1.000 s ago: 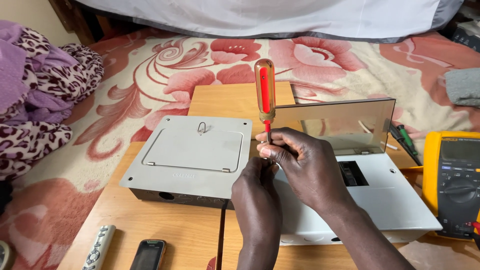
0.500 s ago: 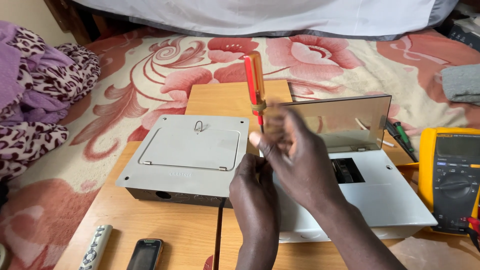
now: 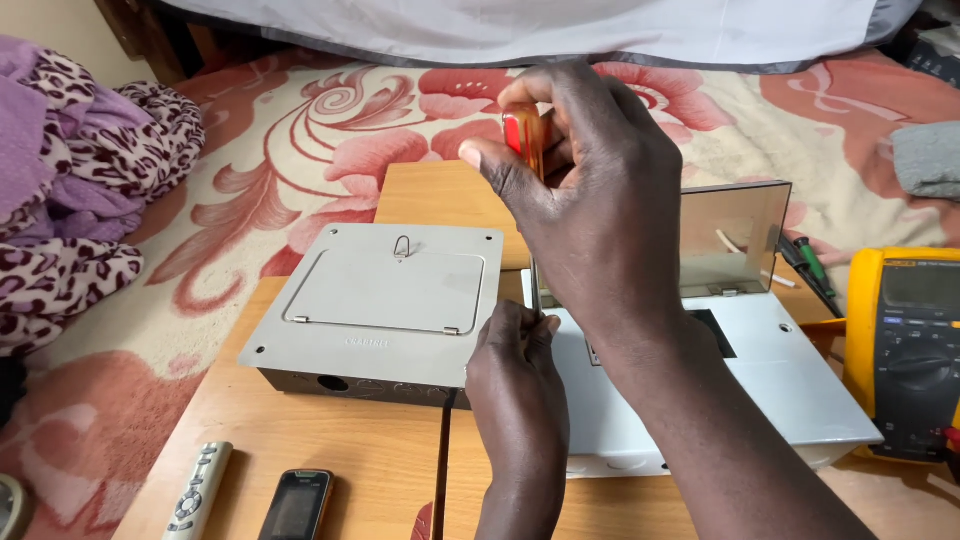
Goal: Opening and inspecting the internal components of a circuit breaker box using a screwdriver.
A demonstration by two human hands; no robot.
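Wooden tabletop (image 3: pixel 330 450) fills the lower frame, set over a floral bedspread (image 3: pixel 300 150). Nearest me, at the bottom edge, lie a grey remote (image 3: pixel 197 488) and a dark phone (image 3: pixel 296 505). Just above them my left hand (image 3: pixel 515 365) has its fingers pressed together at the lower end of the screwdriver (image 3: pixel 528 150) shaft, steadying the tip where the grey metal box (image 3: pixel 375 300) meets the white enclosure (image 3: pixel 740 390). Higher up, my right hand (image 3: pixel 585 190) wraps the red handle, thumb and fingers pinching it, tool upright. I judge I am seating the tip on a fastener I cannot see, hidden under my left hand. The next move calls for a straight, steady turn without letting the tip slip. At the right edge sits a yellow multimeter (image 3: pixel 915 350).
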